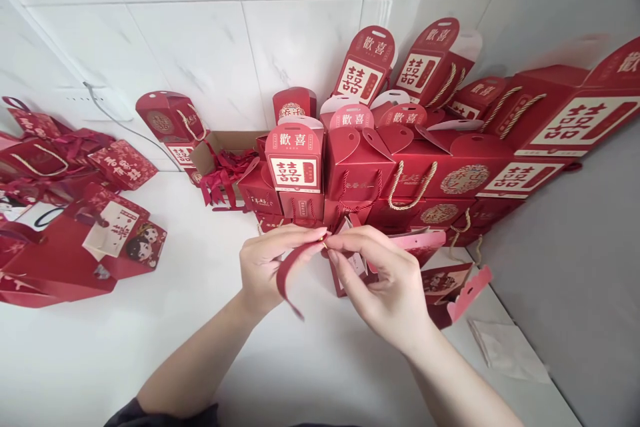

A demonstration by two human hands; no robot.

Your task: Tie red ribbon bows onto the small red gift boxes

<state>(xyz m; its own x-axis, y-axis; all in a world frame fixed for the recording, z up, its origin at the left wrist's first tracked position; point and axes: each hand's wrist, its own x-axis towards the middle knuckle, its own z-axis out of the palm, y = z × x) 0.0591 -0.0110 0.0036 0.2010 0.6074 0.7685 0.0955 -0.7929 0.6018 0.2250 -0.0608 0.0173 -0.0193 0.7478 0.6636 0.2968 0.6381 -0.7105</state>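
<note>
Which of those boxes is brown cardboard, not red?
The open box left of the main stack of red gift boxes: its brown walls stand out from their red, and crimson ribbons spill over its front.

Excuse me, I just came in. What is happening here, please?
A person holds a red strap, its tail curling down. The left hand grips it, and the right hand pinches at its upper end, near a small gold-coloured piece. Behind, red boxes are stacked by the tiled wall; more red boxes sit at the left of the white table.
</note>
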